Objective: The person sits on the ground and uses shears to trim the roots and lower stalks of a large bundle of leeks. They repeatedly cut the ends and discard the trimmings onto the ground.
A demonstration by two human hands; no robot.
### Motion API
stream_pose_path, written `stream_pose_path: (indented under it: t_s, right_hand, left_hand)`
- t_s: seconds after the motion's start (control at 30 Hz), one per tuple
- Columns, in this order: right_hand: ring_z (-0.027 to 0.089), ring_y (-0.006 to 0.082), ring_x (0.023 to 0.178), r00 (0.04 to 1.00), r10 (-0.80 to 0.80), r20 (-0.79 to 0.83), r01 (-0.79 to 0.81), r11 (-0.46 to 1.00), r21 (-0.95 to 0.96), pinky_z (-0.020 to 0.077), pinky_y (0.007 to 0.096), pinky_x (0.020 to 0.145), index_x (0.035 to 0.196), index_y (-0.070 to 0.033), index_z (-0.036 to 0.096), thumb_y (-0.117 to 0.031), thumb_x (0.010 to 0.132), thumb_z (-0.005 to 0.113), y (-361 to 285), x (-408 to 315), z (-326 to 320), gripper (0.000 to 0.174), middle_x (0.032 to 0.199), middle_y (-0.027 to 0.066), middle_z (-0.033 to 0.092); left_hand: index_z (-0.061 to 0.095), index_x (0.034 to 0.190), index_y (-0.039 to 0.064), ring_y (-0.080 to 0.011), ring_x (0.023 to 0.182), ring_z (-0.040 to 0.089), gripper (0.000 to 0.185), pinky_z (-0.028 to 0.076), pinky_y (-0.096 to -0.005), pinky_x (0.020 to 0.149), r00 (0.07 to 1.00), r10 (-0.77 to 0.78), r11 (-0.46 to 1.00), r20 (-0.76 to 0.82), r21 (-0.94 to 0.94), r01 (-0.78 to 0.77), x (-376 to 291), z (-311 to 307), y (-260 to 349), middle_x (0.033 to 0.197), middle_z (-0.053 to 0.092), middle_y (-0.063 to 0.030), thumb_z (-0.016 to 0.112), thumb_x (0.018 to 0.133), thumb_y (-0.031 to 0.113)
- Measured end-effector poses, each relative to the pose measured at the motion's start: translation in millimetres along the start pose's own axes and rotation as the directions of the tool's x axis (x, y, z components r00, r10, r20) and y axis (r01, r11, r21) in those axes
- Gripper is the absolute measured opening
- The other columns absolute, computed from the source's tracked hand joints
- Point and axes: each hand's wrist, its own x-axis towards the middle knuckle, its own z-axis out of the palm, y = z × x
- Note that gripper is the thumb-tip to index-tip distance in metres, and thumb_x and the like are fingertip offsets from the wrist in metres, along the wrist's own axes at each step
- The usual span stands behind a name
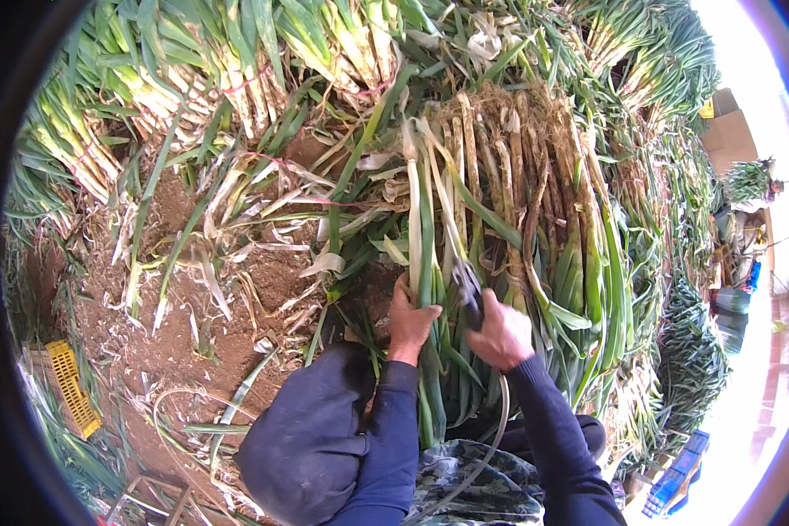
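My left hand (413, 322) is closed around a long green onion (413, 223), whose pale, peeled shank points away from me. Its green leaves run back toward my lap. In my right hand (503, 332) is a dark air blow gun (468, 289), its nozzle aimed forward along the stalks. A clear hose (500, 411) trails from it toward my lap. Just beyond the nozzle, a pale stripped leaf sheath (444, 204) stands apart from the held stalk. Beside it on the right lies a row of unpeeled green onions (509, 164), brown and soil-stained, with roots facing away.
Tied bundles of cleaned green onions (250, 92) line the far left. Peeled leaf scraps (283, 243) litter the soil floor (164, 335). A yellow plastic crate (73, 388) stands at left, a blue crate (677, 473) at lower right. A cardboard box (733, 141) sits farther right.
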Motion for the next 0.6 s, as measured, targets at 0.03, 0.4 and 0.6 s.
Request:
stream_pose_path:
  t_s: [0.03, 0.4, 0.6]
  right_hand:
    - [0.069, 0.0474, 0.075, 0.999, 0.035, -0.024, -0.035, 0.999, 0.015, 0.0522, 0.057, 0.07, 0.103, -0.004, 0.049, -0.019, 0.077, 0.064, 5, -20, 3, 0.034, 0.078, 0.024, 0.069]
    - [0.07, 0.0481, 0.086, 0.998, 0.059, 0.012, -0.059, 0.998, -0.008, 0.0515, 0.0598, 0.076, 0.107, 0.0, 0.05, -0.017, 0.077, 0.06, -11, 38, -7, 0.036, 0.083, 0.0277, 0.07]
    - [0.07, 0.0479, 0.095, 0.988, 0.116, -0.104, -0.107, 0.99, 0.088, 0.0531, 0.0551, 0.088, 0.114, 0.002, 0.052, -0.021, 0.077, 0.065, -30, 85, -23, 0.045, 0.098, 0.0264, 0.071]
  left_hand:
    - [0.052, 0.139, 0.001, -0.0183, 0.107, 0.066, 0.073, 0.054, -0.0327, 0.096, 0.998, -0.067, 0.996, 0.019, -0.052, 0.068, -2, -5, -2, 0.121, 0.067, -0.0058, 0.069, 0.068, -0.011]
    - [0.054, 0.141, 0.002, -0.0181, 0.107, 0.066, 0.076, 0.054, -0.0324, 0.096, 0.993, -0.115, 0.992, 0.014, -0.058, 0.115, -7, -14, -1, 0.123, 0.067, -0.0051, 0.069, 0.068, -0.014]
    - [0.049, 0.144, 0.001, -0.0196, 0.113, 0.065, 0.08, 0.052, -0.0345, 0.099, 0.995, -0.104, 0.994, -0.009, -0.04, 0.103, -10, -5, 3, 0.129, 0.064, -0.0087, 0.071, 0.068, -0.012]
